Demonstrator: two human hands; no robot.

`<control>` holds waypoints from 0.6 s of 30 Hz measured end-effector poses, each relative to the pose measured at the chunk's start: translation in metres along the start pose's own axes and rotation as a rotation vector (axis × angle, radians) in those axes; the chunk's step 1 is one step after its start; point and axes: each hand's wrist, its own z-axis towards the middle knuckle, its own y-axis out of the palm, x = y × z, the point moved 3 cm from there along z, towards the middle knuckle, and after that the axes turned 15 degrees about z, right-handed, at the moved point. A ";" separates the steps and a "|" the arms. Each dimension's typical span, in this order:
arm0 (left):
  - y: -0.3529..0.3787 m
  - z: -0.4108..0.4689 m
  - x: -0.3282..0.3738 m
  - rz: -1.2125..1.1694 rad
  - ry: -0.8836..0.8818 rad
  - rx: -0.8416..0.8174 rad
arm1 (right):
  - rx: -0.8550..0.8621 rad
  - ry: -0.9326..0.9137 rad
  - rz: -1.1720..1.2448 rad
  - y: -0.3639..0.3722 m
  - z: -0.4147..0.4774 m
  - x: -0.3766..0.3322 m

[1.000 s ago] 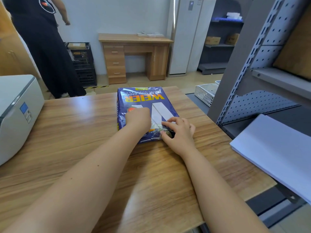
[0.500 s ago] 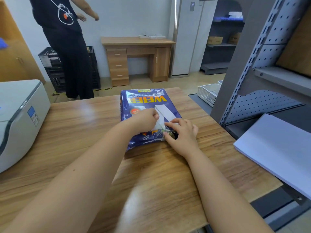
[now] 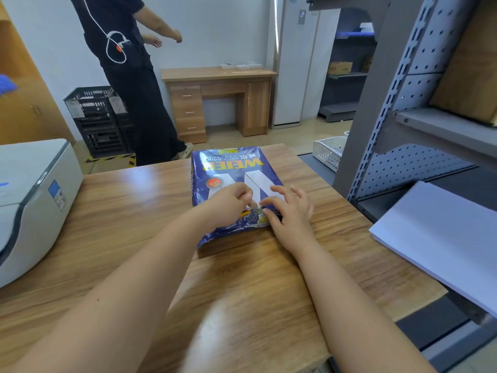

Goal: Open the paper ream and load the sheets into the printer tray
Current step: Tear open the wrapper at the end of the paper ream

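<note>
A blue wrapped paper ream (image 3: 228,168) with yellow lettering lies flat on the wooden table (image 3: 129,216), in the middle. My left hand (image 3: 228,203) pinches the wrapper at the ream's near end, and that near end is crumpled and lifted a little. My right hand (image 3: 289,211) rests on the near right corner with its fingers spread, thumb and forefinger at the same fold of wrapper. The grey and white printer (image 3: 29,200) stands at the table's left edge. Its tray is not visible.
A stack of white sheets (image 3: 441,238) lies on a low grey shelf at the right, beside a grey perforated rack (image 3: 398,103). Beyond the table a person in black (image 3: 134,76) stands by black crates (image 3: 96,122) and a wooden desk (image 3: 217,98).
My left hand has pulled the wrapper's near end up and crumpled it. My right hand's fingers have spread. The person in black has walked to the right.
</note>
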 end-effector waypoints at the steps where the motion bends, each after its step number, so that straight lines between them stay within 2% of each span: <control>1: 0.000 -0.001 -0.001 -0.020 0.010 0.017 | 0.018 -0.006 0.017 0.000 0.000 0.000; 6: 0.000 -0.002 -0.008 -0.094 0.055 0.188 | 0.078 -0.082 0.026 -0.002 0.002 -0.004; 9: 0.008 -0.007 -0.014 -0.244 0.076 0.180 | 0.061 -0.102 0.023 -0.001 0.003 -0.004; 11: 0.015 -0.010 -0.018 -0.252 0.098 0.203 | 0.070 -0.114 0.031 -0.001 0.003 -0.005; 14: 0.025 -0.007 -0.023 -0.114 0.075 0.265 | 0.078 -0.102 0.077 -0.001 0.003 -0.004; 18: 0.035 -0.009 -0.023 0.277 0.141 0.521 | 0.038 -0.030 0.168 -0.001 0.003 0.003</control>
